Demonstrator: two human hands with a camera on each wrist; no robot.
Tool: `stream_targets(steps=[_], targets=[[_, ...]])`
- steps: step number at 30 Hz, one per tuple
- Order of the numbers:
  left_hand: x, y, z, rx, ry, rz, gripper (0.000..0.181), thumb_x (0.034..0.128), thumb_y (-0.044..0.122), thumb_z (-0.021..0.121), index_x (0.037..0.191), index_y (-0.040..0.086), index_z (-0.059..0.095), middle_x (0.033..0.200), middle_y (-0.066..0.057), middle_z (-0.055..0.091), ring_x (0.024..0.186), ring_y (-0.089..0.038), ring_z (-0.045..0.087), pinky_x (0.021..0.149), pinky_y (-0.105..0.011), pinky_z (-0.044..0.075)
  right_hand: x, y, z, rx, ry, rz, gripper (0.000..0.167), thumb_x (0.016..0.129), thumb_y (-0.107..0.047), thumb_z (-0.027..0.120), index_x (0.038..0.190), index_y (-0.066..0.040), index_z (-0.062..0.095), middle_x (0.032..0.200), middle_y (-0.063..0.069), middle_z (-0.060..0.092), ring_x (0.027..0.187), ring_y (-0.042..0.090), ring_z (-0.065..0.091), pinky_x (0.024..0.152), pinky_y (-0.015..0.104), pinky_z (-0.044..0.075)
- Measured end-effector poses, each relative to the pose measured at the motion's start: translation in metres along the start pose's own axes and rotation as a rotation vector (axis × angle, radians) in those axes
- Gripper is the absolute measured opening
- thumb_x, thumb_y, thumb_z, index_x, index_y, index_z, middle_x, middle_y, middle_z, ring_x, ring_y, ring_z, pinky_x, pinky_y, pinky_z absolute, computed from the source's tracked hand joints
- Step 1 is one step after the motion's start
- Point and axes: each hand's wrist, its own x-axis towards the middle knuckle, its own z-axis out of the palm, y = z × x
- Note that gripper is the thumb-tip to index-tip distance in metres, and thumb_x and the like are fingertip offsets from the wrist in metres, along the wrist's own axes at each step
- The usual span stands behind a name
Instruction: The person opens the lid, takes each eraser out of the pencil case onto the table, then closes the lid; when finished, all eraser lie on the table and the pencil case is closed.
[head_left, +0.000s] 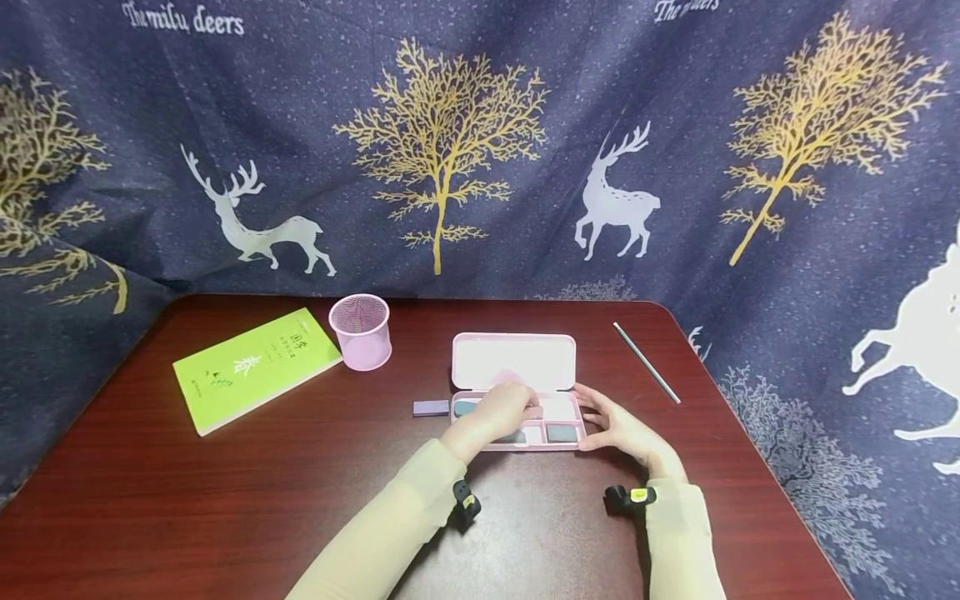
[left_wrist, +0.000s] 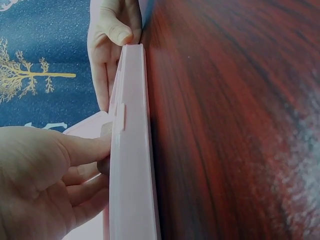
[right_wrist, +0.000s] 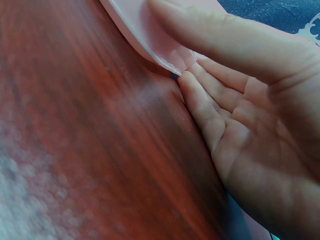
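A pink case [head_left: 517,447] lies on the table with its lid [head_left: 513,360] raised at the back. Dark grey slabs [head_left: 561,433] and a teal rounded piece [head_left: 465,407] sit in its compartments. Reaching in over the case, my left hand [head_left: 491,412] pinches a small brownish block [left_wrist: 105,131] between thumb and fingers; the case's front wall partly hides the block in the left wrist view. My right hand [head_left: 628,429] holds the case's right end, thumb at the near corner and fingers at the far side. Left of the case lies a small purple-grey bar [head_left: 431,408].
On the brown table [head_left: 300,500], a green book [head_left: 255,367] lies at the left beside a pink mesh pen holder [head_left: 363,337]. A thin green pencil [head_left: 647,363] lies at the right. Behind hangs a blue cloth [head_left: 510,208] with deer and trees.
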Motion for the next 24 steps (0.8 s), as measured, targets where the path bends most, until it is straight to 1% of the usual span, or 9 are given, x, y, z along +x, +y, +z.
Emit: stream_targets(steps=[3,6,10,13,18,24], targets=[[-0.001,0.001,-0.002,-0.013,0.011,-0.001,0.017,0.0953,0.017,0.063,0.101,0.007,0.075,0.099,-0.004,0.075,0.1,-0.021,0.069,0.09,-0.03,0.053,-0.001,0.0,0.0,0.003,0.001,0.0,0.1,0.079,-0.004,0.078,0.153,0.005,0.011,0.156,0.033,0.017,0.138,0.054,0.028,0.094,0.014,0.046],[-0.003,0.0,-0.003,-0.039,0.041,0.008,0.019,0.0941,0.019,0.065,0.105,0.006,0.074,0.104,-0.005,0.075,0.104,-0.022,0.068,0.093,-0.03,0.052,-0.001,-0.001,0.0,0.007,0.002,0.004,0.1,0.079,-0.004,0.078,0.153,0.005,0.011,0.156,0.033,0.016,0.138,0.054,0.027,0.093,0.014,0.046],[-0.007,-0.004,-0.007,-0.119,0.084,0.005,0.023,0.093,0.022,0.067,0.106,0.006,0.074,0.104,-0.006,0.075,0.103,-0.021,0.069,0.092,-0.031,0.053,-0.001,-0.002,0.0,0.01,-0.001,0.01,0.1,0.079,-0.005,0.077,0.153,0.005,0.011,0.156,0.032,0.016,0.138,0.054,0.028,0.093,0.015,0.047],[-0.012,-0.009,-0.013,-0.191,0.104,0.005,0.022,0.0932,0.023,0.066,0.105,0.006,0.074,0.099,-0.006,0.076,0.096,-0.02,0.07,0.086,-0.031,0.055,-0.001,-0.002,0.0,0.005,-0.001,0.011,0.1,0.079,-0.004,0.078,0.153,0.005,0.012,0.156,0.033,0.016,0.138,0.054,0.028,0.094,0.015,0.046],[-0.022,-0.024,-0.025,-0.256,0.137,0.05,0.019,0.0926,0.023,0.067,0.101,0.007,0.075,0.092,-0.003,0.076,0.085,-0.016,0.069,0.076,-0.029,0.055,-0.001,-0.002,0.0,-0.007,0.008,0.009,0.1,0.078,-0.004,0.078,0.153,0.005,0.012,0.156,0.033,0.016,0.138,0.054,0.028,0.094,0.013,0.045],[-0.037,-0.049,-0.044,-0.254,0.199,0.112,0.018,0.0881,0.024,0.072,0.098,0.01,0.076,0.092,-0.002,0.077,0.085,-0.015,0.072,0.079,-0.027,0.056,-0.001,-0.001,0.0,-0.012,0.011,0.003,0.1,0.078,-0.004,0.078,0.153,0.006,0.012,0.156,0.033,0.018,0.137,0.053,0.029,0.095,0.013,0.044]])
